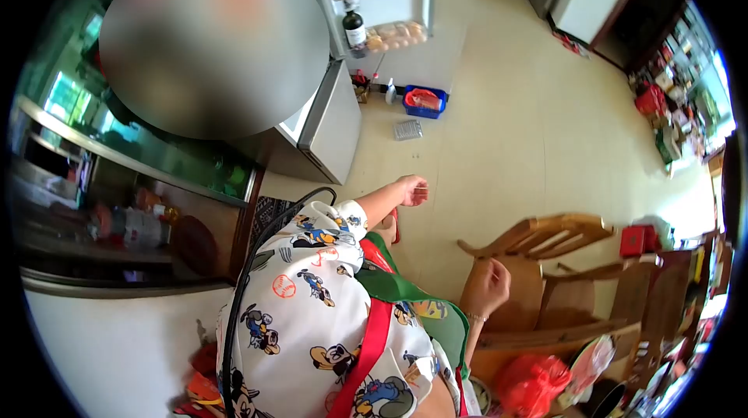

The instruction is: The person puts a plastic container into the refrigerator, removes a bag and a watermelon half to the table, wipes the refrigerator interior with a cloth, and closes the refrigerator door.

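My left hand (414,190) hangs over the tiled floor (499,130), its fingers curled inward; whether anything is in it cannot be made out. Near the wooden chair (545,235) is my right hand (492,285), its fingers bent together, with a bracelet at the wrist. I wear a white printed shirt (304,285) and a green apron (397,285) with a red strap. Ahead stands an open fridge door (389,9) with jars, a dark bottle (354,28) and eggs (396,35) on its shelves.
A blue basin (425,102) and a flat silvery packet (407,130) lie on the floor by the fridge. A lower grey door (333,126) stands out at the left. Red bags (533,384) are at the lower right, and cluttered shelves (679,83) line the right side.
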{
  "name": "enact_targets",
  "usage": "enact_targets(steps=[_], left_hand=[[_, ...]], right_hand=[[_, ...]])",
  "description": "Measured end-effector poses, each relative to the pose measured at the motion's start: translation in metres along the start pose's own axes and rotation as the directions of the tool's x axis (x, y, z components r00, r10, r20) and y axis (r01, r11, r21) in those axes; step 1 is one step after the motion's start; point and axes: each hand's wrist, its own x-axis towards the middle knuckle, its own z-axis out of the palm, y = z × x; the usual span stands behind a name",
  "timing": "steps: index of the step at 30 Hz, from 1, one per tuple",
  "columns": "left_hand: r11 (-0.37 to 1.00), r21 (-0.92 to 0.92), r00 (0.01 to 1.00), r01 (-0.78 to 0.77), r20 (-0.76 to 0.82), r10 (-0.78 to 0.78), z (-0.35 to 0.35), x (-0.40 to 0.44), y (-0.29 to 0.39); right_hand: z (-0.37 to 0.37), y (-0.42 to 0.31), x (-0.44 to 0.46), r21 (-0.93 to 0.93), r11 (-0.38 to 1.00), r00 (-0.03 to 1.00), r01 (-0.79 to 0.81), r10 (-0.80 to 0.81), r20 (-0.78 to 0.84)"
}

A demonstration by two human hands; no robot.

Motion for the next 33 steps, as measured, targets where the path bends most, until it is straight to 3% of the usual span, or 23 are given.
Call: enact_targets(steps=[1, 2, 4, 7, 9, 10, 12, 14, 17, 19, 20, 22, 24, 28, 30, 32, 33], left_hand=[[0.998, -0.066, 1.0, 0.001, -0.017, -0.002, -0.014, 0.006, 0.012], [0.991, -0.133, 0.999, 0.004, -0.036, -0.008, -0.03, 0.011, 0.023], [0.963, -0.269, 1.0, -0.014, -0.011, 0.011, -0.064, 0.026, 0.048], [0.883, -0.468, 0.999, -0.041, -0.009, 0.042, -0.1, 0.038, 0.1], [0.769, -0.63, 0.994, -0.109, -0.065, 0.087, -0.122, 0.04, 0.138], [0.763, -0.638, 0.994, -0.107, -0.059, 0.09, -0.133, 0.039, 0.153], [0.71, -0.664, 0.971, -0.233, -0.116, 0.21, -0.155, 0.032, 0.174], [0.637, -0.722, 0.961, -0.269, -0.154, 0.232, -0.177, 0.03, 0.194], [0.508, -0.794, 0.938, -0.333, -0.226, 0.262, -0.198, 0.017, 0.196], [0.37, -0.868, 0.938, -0.33, -0.258, 0.231, -0.213, 0.015, 0.184], [0.319, -0.876, 0.925, -0.361, -0.294, 0.241, -0.217, 0.012, 0.174], [0.076, -0.931, 0.914, -0.357, -0.331, 0.237, -0.224, 0.007, 0.153], [-0.152, -0.879, 0.851, -0.452, -0.476, 0.223, -0.236, 0.022, 0.121], [-0.362, -0.699, 0.747, -0.617, -0.664, 0.008, -0.192, 0.023, 0.071], [-0.459, -0.594, 0.7, -0.661, -0.708, -0.093, -0.163, 0.028, 0.066], [-0.476, -0.634, 0.762, -0.609, -0.634, -0.131, -0.129, 0.037, 0.06], [-0.499, -0.612, 0.754, -0.613, -0.642, -0.139, -0.115, 0.04, 0.06]], right_hand=[[0.029, -0.005, 0.021, 0.117, 0.988, 0.986, -0.101, 0.084, 0.144], [0.056, -0.015, 0.043, 0.112, 0.99, 0.984, -0.083, 0.063, 0.166], [0.111, -0.043, 0.089, 0.082, 0.975, 0.85, -0.205, 0.136, 0.509], [0.203, -0.047, 0.154, 0.051, 0.998, 0.792, -0.045, 0.004, 0.61], [0.259, -0.066, 0.19, 0.041, 0.997, 0.738, -0.066, 0.021, 0.674], [0.286, -0.073, 0.208, 0.032, 0.995, 0.682, -0.097, 0.043, 0.731], [0.342, -0.064, 0.252, -0.042, 0.999, 0.619, 0.032, 0.013, 0.785], [0.395, -0.062, 0.303, -0.05, 0.996, 0.583, 0.069, 0.0, 0.813], [0.461, -0.067, 0.381, -0.026, 0.999, 0.58, -0.045, 0.047, 0.813], [0.511, -0.064, 0.448, 0.029, 0.985, 0.607, -0.168, 0.08, 0.79], [0.528, -0.076, 0.479, 0.021, 0.989, 0.642, -0.144, 0.078, 0.762], [0.58, -0.089, 0.547, 0.07, 0.992, 0.684, -0.106, 0.022, 0.73], [0.627, -0.109, 0.596, 0.166, 0.975, 0.71, -0.149, -0.011, 0.705], [0.705, -0.143, 0.657, 0.317, 0.937, 0.681, -0.148, -0.136, 0.719], [0.722, -0.162, 0.66, 0.339, 0.919, 0.645, -0.202, -0.135, 0.752], [0.725, -0.171, 0.654, 0.342, 0.904, 0.616, -0.256, -0.12, 0.779], [0.728, -0.17, 0.654, 0.448, 0.859, 0.648, -0.25, -0.195, 0.736]])
